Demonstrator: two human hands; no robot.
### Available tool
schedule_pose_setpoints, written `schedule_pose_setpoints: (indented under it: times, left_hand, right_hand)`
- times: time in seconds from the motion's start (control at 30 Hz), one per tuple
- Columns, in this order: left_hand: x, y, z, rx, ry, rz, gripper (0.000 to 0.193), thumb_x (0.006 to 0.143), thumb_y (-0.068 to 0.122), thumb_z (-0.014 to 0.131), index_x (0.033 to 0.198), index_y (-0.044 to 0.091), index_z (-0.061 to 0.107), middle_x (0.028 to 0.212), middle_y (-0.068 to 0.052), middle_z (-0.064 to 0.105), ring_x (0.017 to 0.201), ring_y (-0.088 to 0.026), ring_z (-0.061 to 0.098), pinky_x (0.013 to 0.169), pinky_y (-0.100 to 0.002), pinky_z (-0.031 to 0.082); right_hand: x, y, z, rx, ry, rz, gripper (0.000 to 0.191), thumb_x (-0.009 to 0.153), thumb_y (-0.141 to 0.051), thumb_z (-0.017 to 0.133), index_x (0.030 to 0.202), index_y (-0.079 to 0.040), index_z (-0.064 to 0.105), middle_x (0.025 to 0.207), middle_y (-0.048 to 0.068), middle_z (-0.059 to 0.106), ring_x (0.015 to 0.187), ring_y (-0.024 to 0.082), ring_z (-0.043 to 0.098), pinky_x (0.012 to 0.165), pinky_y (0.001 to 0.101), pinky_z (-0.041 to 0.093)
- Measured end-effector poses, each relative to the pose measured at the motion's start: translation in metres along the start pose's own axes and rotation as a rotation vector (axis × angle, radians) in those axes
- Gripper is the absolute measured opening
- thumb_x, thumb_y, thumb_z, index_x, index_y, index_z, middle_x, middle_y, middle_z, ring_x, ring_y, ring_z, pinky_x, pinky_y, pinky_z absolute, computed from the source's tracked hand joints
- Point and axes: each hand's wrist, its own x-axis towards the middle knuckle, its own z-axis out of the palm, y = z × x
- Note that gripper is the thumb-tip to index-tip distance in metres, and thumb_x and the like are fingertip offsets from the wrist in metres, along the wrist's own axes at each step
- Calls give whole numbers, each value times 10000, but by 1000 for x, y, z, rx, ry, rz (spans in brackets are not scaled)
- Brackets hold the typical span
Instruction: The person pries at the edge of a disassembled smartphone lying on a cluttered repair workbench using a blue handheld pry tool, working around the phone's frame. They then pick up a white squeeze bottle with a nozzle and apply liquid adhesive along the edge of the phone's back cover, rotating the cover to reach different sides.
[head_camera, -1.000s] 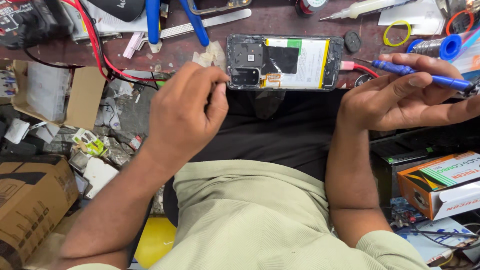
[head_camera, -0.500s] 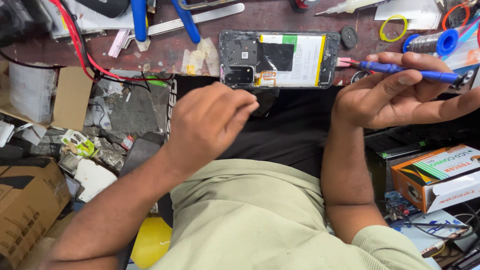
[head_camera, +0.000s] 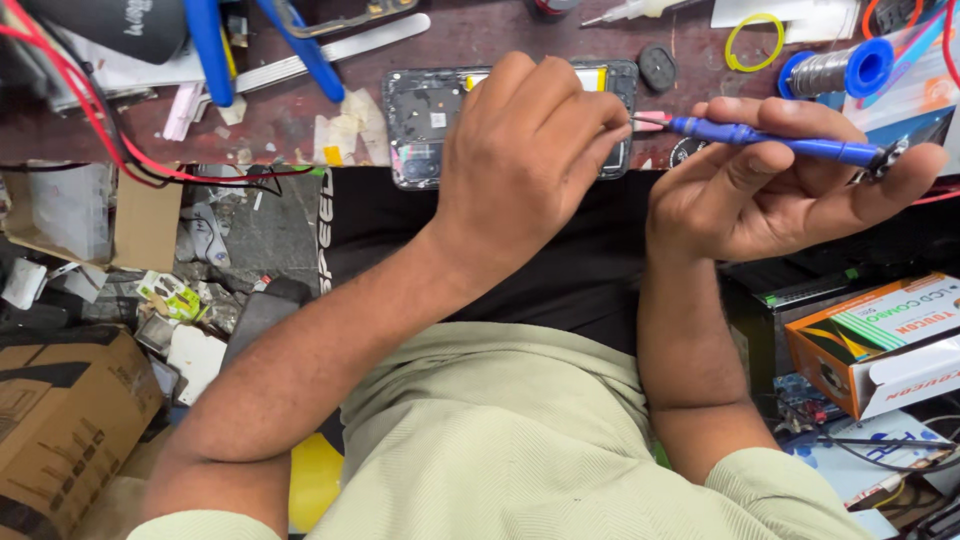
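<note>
The opened phone (head_camera: 420, 125) lies flat near the front edge of the workbench (head_camera: 300, 130), its back cover off and its insides facing up, with its long axis running left to right along that edge. The left hand (head_camera: 525, 150) rests over the phone's middle and right part, fingers curled together with the tips pinched close, though I cannot tell whether they hold anything. The right hand (head_camera: 770, 190) is closed around a blue screwdriver (head_camera: 780, 145), which lies nearly level across the fingers; its reddish tip points left toward the left hand's fingertips and the phone's right end. The phone is probably light and stiff but fragile with the board and battery bare, so it is best held by its outer frame edges, not the exposed parts. The screwdriver looks slim, light and rigid, best gripped along its blue barrel. A roll of solder wire (head_camera: 845, 70) and a yellow rubber band (head_camera: 755, 42) lie beyond the right hand.
</note>
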Motion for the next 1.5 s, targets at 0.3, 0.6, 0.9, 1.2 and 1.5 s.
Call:
schedule_pose_setpoints:
  times: [0.3,0.6,0.9,1.2,1.5]
  left_hand:
    - [-1,-2,7,1,-57,-3,157,941,160,822,1032,125,700,961,-2,568,883,-222,539,777,-366,445]
    - [-1,-5,7,-19,-93,7,147,937,174,819,1028,131,712,952,6,567,879,-208,547,780,-367,441]
    - [1,-5,8,10,-110,-3,153,921,106,776,1061,144,729,995,11,557,911,-205,549,766,-366,430]
    - [3,-8,3,21,-176,-4,248,877,54,673,1095,131,760,1050,-11,529,993,-219,537,796,-384,433]
    - [11,-2,0,35,-134,18,204,852,63,697,1042,95,765,997,-41,527,982,-244,551,761,-414,431]
  right_hand:
    - [-2,5,-12,5,-43,-26,735,1044,-103,650,1554,-262,146,1052,181,682,628,245,638,611,336,615]
    - [8,-2,-9,-5,-193,-57,632,1067,-40,592,1515,-239,193,1083,197,657,673,282,707,583,321,633]
    - [17,-22,-6,-197,-349,-64,569,1077,-72,656,1467,-251,284,1139,192,665,759,286,736,698,345,676]
    - [28,-19,-10,-250,-555,-55,559,1096,-3,637,1498,-249,336,1176,240,660,875,323,753,789,379,679]
    - [35,-18,0,-233,-592,-84,471,1086,29,617,1417,-193,367,1096,252,659,846,337,744,768,392,677]
